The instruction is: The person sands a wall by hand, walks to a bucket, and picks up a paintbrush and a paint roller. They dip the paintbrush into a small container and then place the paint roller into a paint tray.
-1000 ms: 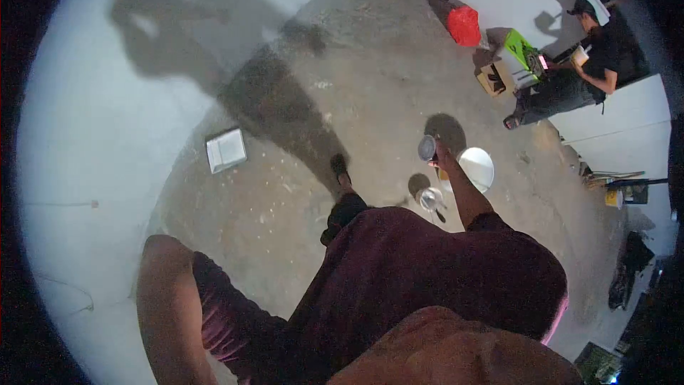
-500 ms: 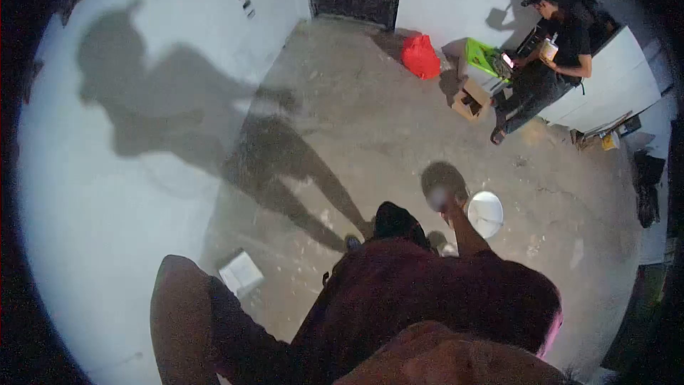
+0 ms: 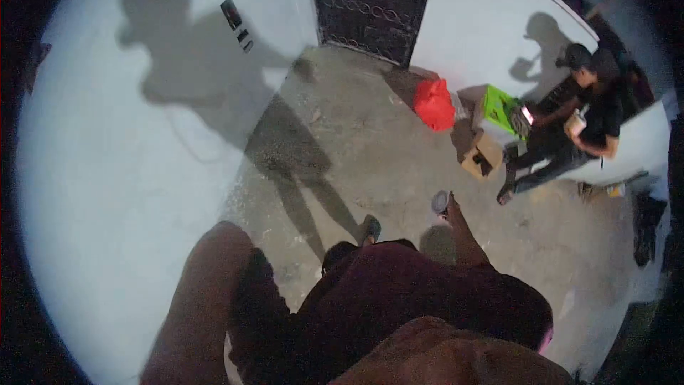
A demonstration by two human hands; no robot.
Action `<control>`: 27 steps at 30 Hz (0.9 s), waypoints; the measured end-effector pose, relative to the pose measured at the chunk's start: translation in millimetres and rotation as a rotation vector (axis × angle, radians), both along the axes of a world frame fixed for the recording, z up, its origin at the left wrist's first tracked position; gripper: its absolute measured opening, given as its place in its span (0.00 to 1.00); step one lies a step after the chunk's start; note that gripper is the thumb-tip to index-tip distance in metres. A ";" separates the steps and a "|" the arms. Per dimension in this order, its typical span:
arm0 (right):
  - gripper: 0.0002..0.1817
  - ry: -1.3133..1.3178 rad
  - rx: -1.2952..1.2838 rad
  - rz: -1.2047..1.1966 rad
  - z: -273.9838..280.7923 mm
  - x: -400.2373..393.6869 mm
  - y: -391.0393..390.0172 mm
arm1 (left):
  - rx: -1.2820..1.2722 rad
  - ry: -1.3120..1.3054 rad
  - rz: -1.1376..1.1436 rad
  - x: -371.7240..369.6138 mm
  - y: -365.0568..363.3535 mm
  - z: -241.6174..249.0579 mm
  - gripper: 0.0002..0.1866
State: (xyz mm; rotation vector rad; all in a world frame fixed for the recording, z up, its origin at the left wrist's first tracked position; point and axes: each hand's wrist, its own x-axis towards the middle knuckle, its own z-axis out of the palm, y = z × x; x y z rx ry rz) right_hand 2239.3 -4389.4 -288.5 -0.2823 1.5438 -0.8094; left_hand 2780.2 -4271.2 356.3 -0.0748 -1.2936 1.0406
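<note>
The right hand (image 3: pixel 449 211) is holding a cup (image 3: pixel 439 202) above the floor (image 3: pixel 370 150), fingers seemingly curling round it; keeping it level is probably helping. The left hand is not showing.

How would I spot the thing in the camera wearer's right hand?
Find the dark door at the back, then the red bag on the floor below and right of it. Further down the picture, at the end of the bare forearm, the right hand holds a small, round, greyish container. Unlike the red bag and cardboard box, it is held up off the floor.
</note>
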 end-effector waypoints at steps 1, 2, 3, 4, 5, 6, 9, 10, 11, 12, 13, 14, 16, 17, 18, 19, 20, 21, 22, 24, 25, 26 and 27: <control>0.45 0.048 -0.087 0.076 2.3 -9.8 -35.1 | -0.007 0.079 0.030 3.6 -27.1 -6.8 0.13; 0.46 0.095 -0.174 0.146 7.5 -18.3 -63.3 | 0.004 0.164 0.059 2.3 -59.1 -13.0 0.13; 0.46 0.102 -0.169 0.163 16.8 -21.2 -86.3 | 0.099 0.313 0.126 3.1 -96.2 -29.2 0.13; 0.45 0.229 -0.385 0.284 33.8 -17.6 -109.3 | 0.325 0.513 0.266 0.2 -137.2 -57.1 0.13; 0.44 0.353 -0.611 0.401 51.7 -10.2 -136.8 | 0.684 0.708 0.539 -3.2 -178.8 -90.3 0.13; 0.44 0.353 -0.624 0.407 71.2 1.3 -164.8 | 1.096 0.759 0.656 -9.2 -222.2 -126.7 0.13; 0.41 -0.089 -0.367 -0.159 105.2 27.3 -241.8 | 1.543 0.889 -0.646 -39.0 -331.7 -328.2 0.18; 0.40 -0.203 -0.479 -0.115 102.8 30.7 -252.3 | 1.753 0.657 -0.156 -46.6 -344.8 -378.8 0.16; 0.40 -0.311 -0.593 -0.074 96.9 31.4 -262.9 | 1.932 0.549 -0.089 -55.2 -365.2 -428.1 0.14; 0.40 -0.310 -0.604 -0.102 83.9 33.9 -276.5 | 1.961 0.493 -0.232 -50.2 -390.8 -524.0 0.14; 0.41 -0.272 -0.606 0.006 63.7 33.6 -299.9 | 1.942 0.163 0.004 -70.0 -404.1 -489.8 0.15; 0.43 -0.231 -0.603 0.114 53.3 33.7 -331.0 | 1.931 0.137 -0.013 -85.4 -443.2 -483.2 0.15; 0.44 -0.348 -0.590 0.060 89.2 39.9 -358.0 | 1.936 0.189 -0.246 -107.4 -495.5 -477.3 0.14; 0.43 -0.023 -0.630 0.206 109.4 45.9 -373.6 | 1.651 -0.301 0.360 -99.6 -536.5 -487.1 0.12; 0.43 0.303 -0.649 0.356 122.8 52.1 -391.5 | 1.665 -0.314 0.345 -102.9 -567.1 -474.2 0.12; 0.43 0.322 -0.654 0.349 130.0 51.2 -435.3 | 1.915 -0.155 0.103 -115.4 -618.3 -445.5 0.13; 0.42 -0.026 -0.553 0.037 133.7 39.6 -481.8 | 2.130 0.019 -0.170 -135.6 -672.4 -423.8 0.15; 0.42 -0.381 -0.415 -0.279 132.1 25.8 -508.7 | 1.950 -0.041 -0.176 -148.5 -722.6 -429.5 0.15; 0.42 -0.375 -0.398 -0.296 136.0 9.1 -523.0 | 1.786 -0.106 -0.171 -158.5 -755.9 -438.7 0.16; 0.40 -0.439 -0.669 -0.328 147.8 -11.1 -577.2 | 1.774 -0.118 -0.270 -184.2 -807.8 -379.2 0.16; 0.38 -0.296 -0.714 -0.358 154.6 -21.1 -597.7 | 1.735 -0.105 -0.366 -197.6 -827.2 -346.9 0.16; 0.37 -0.151 -0.765 -0.379 170.4 -30.5 -619.7 | 1.726 -0.123 -0.352 -208.5 -845.0 -327.8 0.16; 0.35 -0.144 -0.916 -0.378 191.7 -35.3 -637.2 | 1.846 -0.068 -0.451 -221.8 -862.8 -313.8 0.16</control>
